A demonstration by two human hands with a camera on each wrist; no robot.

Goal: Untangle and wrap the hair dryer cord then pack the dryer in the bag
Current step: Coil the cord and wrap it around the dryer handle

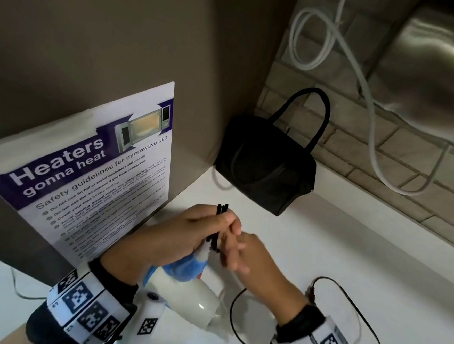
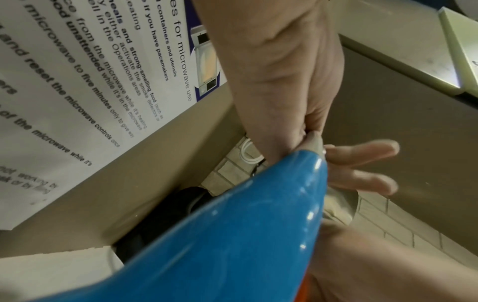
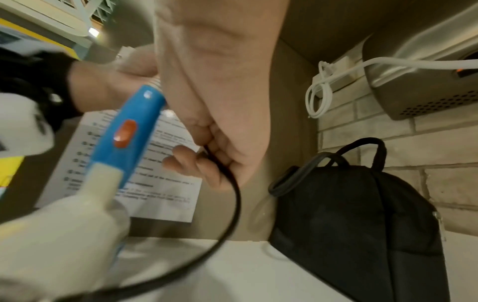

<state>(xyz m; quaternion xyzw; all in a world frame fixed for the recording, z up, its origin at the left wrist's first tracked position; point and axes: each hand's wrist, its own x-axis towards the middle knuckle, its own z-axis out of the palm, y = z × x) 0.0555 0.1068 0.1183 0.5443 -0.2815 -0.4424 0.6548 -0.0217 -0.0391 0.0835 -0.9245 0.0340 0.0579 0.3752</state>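
The left hand [image 1: 186, 233] was curled round the blue handle of the hair dryer [image 1: 185, 289], thumb and fingers also pinching several folded runs of the black cord [image 1: 218, 225] against the handle's end, so that short loops stuck up above the knuckles. The dryer lay tilted over the white countertop [image 1: 322, 259], its white barrel pointing back toward the person and its nozzle low near the counter. In the right wrist view an orange switch [image 3: 125, 133] showed on the blue handle.

The right hand [image 1: 244, 253] was just beside the left, fingers partly curled and blurred in the head view; the right wrist view showed the cord passing between its fingers [image 3: 186, 161] and the palm, so it held the cord loosely (how tight the hold was, I could not tell). From there the cord swept down in a slack arc and lay in a wide loop on the counter near the right wrist.

The black bag [image 1: 267, 161] stood upright in the corner, against the brick-tiled wall [image 1: 383, 145], well apart from the hands, handles raised; whether its top was open could not be told. A microwave safety poster [image 1: 93, 178] hung on the grey panel to the left. A white cable [image 1: 370, 106] looped down the tiles beside a stainless steel appliance [image 1: 437, 65].
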